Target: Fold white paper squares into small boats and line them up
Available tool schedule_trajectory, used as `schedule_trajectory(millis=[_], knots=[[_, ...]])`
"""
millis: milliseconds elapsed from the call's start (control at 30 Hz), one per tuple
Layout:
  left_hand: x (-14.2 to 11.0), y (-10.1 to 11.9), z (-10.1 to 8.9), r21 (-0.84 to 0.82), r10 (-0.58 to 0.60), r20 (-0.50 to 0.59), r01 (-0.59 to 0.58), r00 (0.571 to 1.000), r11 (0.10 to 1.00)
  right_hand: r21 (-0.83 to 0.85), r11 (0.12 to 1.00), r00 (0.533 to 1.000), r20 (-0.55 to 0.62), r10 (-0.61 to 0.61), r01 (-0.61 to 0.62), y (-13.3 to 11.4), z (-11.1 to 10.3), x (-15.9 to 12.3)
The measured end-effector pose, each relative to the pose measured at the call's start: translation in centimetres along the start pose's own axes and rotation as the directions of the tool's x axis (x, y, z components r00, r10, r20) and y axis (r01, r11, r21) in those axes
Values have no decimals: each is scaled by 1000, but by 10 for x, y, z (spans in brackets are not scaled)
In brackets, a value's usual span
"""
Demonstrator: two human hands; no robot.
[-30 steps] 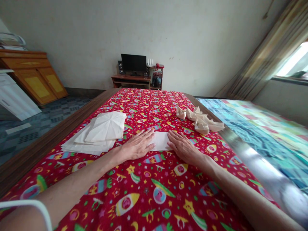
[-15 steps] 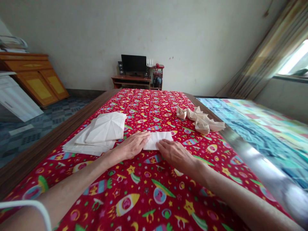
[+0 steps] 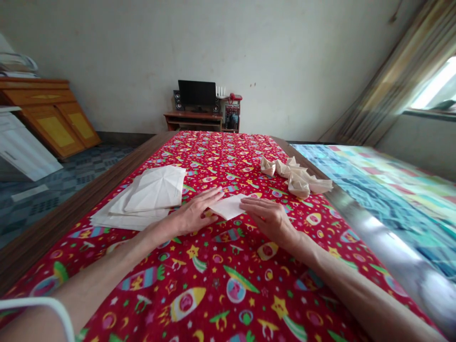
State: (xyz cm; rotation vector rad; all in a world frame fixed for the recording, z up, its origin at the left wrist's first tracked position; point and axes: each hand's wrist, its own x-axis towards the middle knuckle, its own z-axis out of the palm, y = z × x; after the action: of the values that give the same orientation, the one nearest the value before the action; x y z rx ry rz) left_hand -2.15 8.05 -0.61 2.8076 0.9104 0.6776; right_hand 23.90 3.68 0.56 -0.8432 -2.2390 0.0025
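A small white folded sheet of paper (image 3: pixel 228 207) sits between my hands on the red rocket-print cloth (image 3: pixel 199 266), turned at a slant. My left hand (image 3: pixel 199 209) is at its left corner, fingers stretched forward and thumb apart. Over the right end of the sheet are the fingers of my right hand (image 3: pixel 269 216), pressed together on it; the thumb is mostly hidden. Left of my left hand lies a stack of creased white paper sheets (image 3: pixel 153 192). Several folded paper shapes with pointed tips (image 3: pixel 297 175) are grouped beyond my right hand.
The cloth covers a dark wooden table (image 3: pixel 21 254). A bed with a patchwork cover (image 3: pixel 356 175) adjoins on the right. Past the far end are a monitor (image 3: pixel 197 94) and a small desk (image 3: pixel 192 121). A wooden cabinet (image 3: pixel 53 121) stands left. A white cable (image 3: pixel 53 302) crosses the lower left corner.
The folded sheet has turned from lying square to a slant. My right hand has shifted slightly right and up, and my left fingers have moved partly off the paper.
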Motion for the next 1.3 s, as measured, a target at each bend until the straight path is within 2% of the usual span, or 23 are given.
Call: schedule_trajectory(millis=[100,233,367,500,633,933,1033,1100,1200,1300], knots=[[3,6,1,19,88,-116,-86,989,996,61,998,999,-32,-12,14,1,1,3],[4,25,-12,117,198,-230,-175,953,978,-39,999,998,-52,-18,16,10,4,0],[-4,47,-17,256,272,-146,-229,951,939,-251,968,1000,15,-7,10,11,0,-8],[-15,60,-9,238,239,-76,-215,968,947,-375,926,972,231,49,42,-7,-9,-15],[-19,64,-4,198,196,-55,-182,979,963,-355,933,944,323,58,64,-20,-16,-22],[-20,69,-3,141,144,-32,-138,989,980,-250,968,942,331,54,32,-23,-17,-34],[-19,62,3,-9,91,-73,-92,993,996,-158,985,945,305,114,-68,-21,-14,-36],[-18,56,8,-143,14,-116,-31,993,989,-85,982,941,281,188,-171,-20,-13,-35],[-15,51,10,-297,-191,-118,149,974,943,12,948,912,277,302,-318,-20,-10,-32],[-10,51,8,-322,-389,-51,353,920,878,21,894,859,289,423,-448,-20,-7,-27]])
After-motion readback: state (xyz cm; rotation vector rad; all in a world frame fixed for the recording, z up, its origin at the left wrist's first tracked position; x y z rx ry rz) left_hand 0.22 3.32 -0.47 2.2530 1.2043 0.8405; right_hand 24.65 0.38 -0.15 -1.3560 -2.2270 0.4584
